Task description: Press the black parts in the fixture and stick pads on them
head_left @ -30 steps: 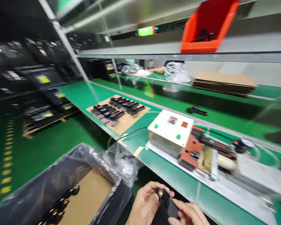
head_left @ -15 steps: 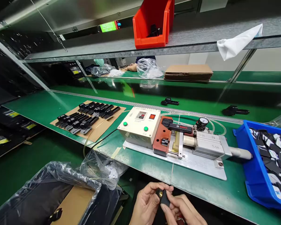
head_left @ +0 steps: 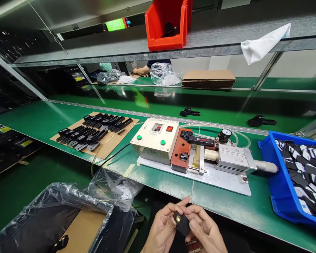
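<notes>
Between my two hands is a small black part with a brass-coloured round insert (head_left: 183, 225), held in front of the bench edge. My left hand (head_left: 162, 225) pinches its left side, close to the insert. Fingers of my right hand (head_left: 206, 230) grip its right side and top. Beyond them on the bench stands a press fixture (head_left: 226, 160) with a pneumatic cylinder, a brown block and a cream control box (head_left: 155, 138) with two green buttons. A black piece marked BOSCH (head_left: 201, 139) lies across the fixture.
A blue bin (head_left: 284, 196) of black-and-white pieces stands at right. Several black assemblies (head_left: 80, 137) lie on cardboard (head_left: 112, 146) at left. A plastic-lined box (head_left: 68, 196) is at lower left. Overhead, a shelf holds a red bin (head_left: 165, 44). A person's arm (head_left: 142, 71) shows beyond.
My right fingers have shifted up over the top of the black part, and the part has turned slightly, showing more of its flat face. The camera view has moved a little.
</notes>
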A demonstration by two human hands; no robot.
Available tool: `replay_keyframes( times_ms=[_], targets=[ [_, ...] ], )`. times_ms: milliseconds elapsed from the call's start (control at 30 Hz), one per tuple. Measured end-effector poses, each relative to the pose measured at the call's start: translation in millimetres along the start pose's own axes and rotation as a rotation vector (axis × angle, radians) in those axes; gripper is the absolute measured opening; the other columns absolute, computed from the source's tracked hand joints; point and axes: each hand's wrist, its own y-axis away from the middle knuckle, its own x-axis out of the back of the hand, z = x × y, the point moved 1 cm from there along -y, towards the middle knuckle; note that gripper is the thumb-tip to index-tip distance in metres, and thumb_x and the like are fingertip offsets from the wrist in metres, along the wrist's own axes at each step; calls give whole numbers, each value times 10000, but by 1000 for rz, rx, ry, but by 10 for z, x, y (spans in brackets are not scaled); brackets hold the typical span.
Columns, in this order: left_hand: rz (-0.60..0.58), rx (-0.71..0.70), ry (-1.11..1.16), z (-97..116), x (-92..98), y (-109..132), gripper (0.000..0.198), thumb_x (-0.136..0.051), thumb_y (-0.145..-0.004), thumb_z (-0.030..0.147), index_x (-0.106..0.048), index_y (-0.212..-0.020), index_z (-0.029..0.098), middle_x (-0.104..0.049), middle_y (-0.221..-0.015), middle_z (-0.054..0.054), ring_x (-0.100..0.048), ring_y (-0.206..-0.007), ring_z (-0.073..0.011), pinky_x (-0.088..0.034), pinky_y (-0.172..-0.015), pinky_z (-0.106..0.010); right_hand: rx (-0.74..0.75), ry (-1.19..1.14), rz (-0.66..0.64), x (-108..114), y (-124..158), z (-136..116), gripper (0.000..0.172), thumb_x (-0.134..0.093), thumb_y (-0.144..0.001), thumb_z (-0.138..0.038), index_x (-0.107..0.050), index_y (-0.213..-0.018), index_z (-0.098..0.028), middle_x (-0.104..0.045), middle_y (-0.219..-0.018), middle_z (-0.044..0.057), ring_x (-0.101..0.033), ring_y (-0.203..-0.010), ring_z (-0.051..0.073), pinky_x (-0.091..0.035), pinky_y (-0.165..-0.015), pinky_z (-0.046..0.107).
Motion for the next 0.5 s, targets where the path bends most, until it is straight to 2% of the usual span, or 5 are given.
replay_keyframes(
  times_ms=[100, 233, 300, 433, 500],
  targets=[
    [-70, 39, -64, 40, 33, -14, 248, -769, -807, 384, -740, -904, 158, -748, -1076, -144, -432, -1510, -284, -255, -1305, -482, -125, 13, -133, 36, -41, -38, 462, -802, -834, -533, -632, -1107, -200, -648, -864, 30, -556, -590, 73, -321, -416, 113],
    [-43, 18, 13, 20, 174, -61, 206, -731, -842, 350, -728, -926, 162, -739, -1081, -126, -555, -1381, -233, -405, -1191, -361, -10, 230, -92, -46, -102, -55, 473, -730, -873, -598, -588, -1077, -196, -670, -845, 20, -598, -586, 88, -365, -440, 140],
    [28, -7, 96, 32, 250, -92, 208, -739, -834, 346, -729, -937, 167, -733, -1084, -107, -653, -1176, -173, -494, -1003, -251, 170, 463, -30, -122, -167, -201, 443, -665, -916, -603, -619, -1095, -201, -686, -771, 9, -620, -601, 119, -457, -529, 200],
    [170, -39, 160, 124, 314, -125, 306, -810, -761, 375, -732, -951, 148, -728, -1091, -103, -651, -866, -84, -477, -776, -158, 815, 1113, 291, -257, -502, -831, 261, -539, -1023, -427, -729, -1044, -250, -730, -956, 40, -659, -841, 183, -479, -770, 305],
    [167, 1, 120, 157, 312, -125, 334, -817, -751, 404, -737, -951, 148, -728, -1081, -104, -613, -748, -59, -442, -677, -151, 900, 1249, 375, -313, -749, -1133, 214, -584, -994, -371, -737, -1101, -266, -724, -1016, 47, -660, -941, 230, -450, -760, 327]
  ],
)
